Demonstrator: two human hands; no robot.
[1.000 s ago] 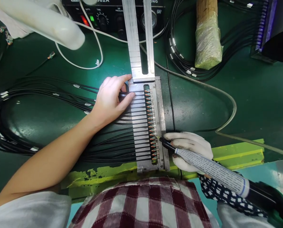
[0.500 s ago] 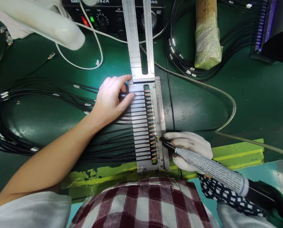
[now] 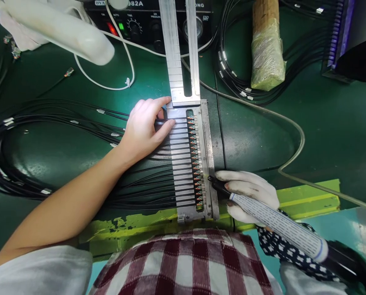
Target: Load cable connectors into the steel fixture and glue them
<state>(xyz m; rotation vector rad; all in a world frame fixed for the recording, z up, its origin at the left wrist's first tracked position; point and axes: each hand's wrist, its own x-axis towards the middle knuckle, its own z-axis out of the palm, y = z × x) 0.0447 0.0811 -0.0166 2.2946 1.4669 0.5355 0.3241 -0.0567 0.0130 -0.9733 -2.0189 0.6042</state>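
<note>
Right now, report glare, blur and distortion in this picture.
Head view: sharp on the metal fixture, left hand and right hand gripping the tool; glare sheens the green mat; the white tube, top left, looks soft; the wide lens curves the frame's edges.

The single camera rode on the person's head, facing forward and steeply down, close over the slotted steel fixture (image 3: 206,139), with the red checked shirt (image 3: 195,262) along its bottom edge.

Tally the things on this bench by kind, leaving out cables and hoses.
hands: 2, left hand bare, right hand gloved
tool: 1
jig: 1
control box: 1
wrapped roll: 1
white tube: 1
dark machine: 1
total: 8
</note>
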